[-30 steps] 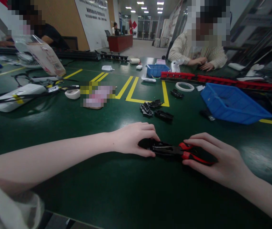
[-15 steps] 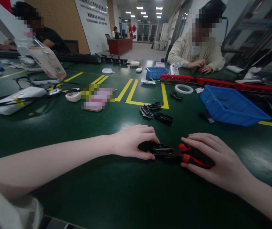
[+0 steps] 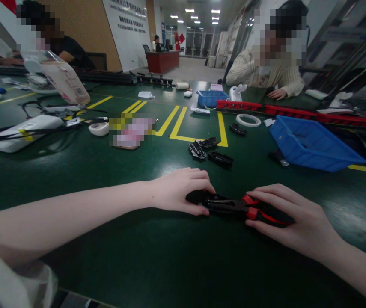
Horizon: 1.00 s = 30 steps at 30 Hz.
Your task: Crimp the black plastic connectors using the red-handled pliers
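Observation:
Red-and-black pliers (image 3: 234, 206) lie low on the green table (image 3: 157, 256), jaws pointing left. My right hand (image 3: 290, 220) is wrapped round their red handles. My left hand (image 3: 181, 190) is closed over a small black part (image 3: 196, 197) at the jaws and presses it to the table. Beyond my hands lie several more small black parts (image 3: 210, 152).
A large blue bin (image 3: 311, 143) stands at the right, a smaller blue bin (image 3: 211, 97) farther back. A long red rail (image 3: 295, 111), a tape ring (image 3: 248, 120), a white roll (image 3: 98, 128) and white devices with cables (image 3: 19, 132) lie around. Two people sit across the table.
My right hand has slid a little to the right along the pliers' handles. The person opposite has drawn one hand back. My left hand has stayed put.

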Each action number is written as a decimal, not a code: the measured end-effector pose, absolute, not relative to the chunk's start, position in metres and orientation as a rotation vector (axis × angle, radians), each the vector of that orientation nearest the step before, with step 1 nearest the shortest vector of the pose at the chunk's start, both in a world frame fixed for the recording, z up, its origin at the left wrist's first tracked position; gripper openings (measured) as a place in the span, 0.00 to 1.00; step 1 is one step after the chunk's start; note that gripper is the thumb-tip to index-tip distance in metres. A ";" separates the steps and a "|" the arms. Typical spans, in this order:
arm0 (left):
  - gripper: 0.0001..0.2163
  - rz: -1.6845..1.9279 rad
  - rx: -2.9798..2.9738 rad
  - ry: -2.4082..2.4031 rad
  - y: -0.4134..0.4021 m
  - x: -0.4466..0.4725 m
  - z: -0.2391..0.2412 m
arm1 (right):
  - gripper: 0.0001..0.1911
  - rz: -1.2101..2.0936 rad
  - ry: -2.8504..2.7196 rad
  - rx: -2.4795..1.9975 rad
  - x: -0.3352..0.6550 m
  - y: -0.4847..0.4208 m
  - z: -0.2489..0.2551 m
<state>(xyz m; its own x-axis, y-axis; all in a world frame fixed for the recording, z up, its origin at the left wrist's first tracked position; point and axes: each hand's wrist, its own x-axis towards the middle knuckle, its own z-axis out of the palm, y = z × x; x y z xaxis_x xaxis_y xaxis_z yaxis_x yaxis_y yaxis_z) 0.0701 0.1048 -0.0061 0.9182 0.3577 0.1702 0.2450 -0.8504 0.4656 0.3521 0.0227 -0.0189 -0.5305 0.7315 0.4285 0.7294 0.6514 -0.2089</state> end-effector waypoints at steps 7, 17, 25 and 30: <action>0.18 0.354 2.630 0.433 0.104 0.070 -0.006 | 0.20 0.013 -2.380 -1.131 0.352 0.023 -0.020; 0.18 0.311 2.654 0.458 0.105 0.072 -0.007 | 0.20 -0.235 -2.512 -1.017 0.351 0.026 -0.017; 0.19 0.207 2.858 0.431 0.105 0.077 -0.007 | 0.14 -0.449 -2.553 -0.905 0.343 0.027 -0.010; 0.20 0.216 2.927 0.361 0.107 0.076 -0.009 | 0.11 -0.426 -2.541 -0.899 0.335 0.027 -0.008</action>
<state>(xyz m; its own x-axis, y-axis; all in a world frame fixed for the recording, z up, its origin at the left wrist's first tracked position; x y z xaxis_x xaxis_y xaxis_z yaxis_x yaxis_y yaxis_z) 0.0764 0.1070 -0.0091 0.9598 0.2532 0.1207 0.2264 -0.9534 0.1994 0.3349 0.0275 -0.0081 -0.7078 0.5254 0.4722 0.6507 0.7452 0.1461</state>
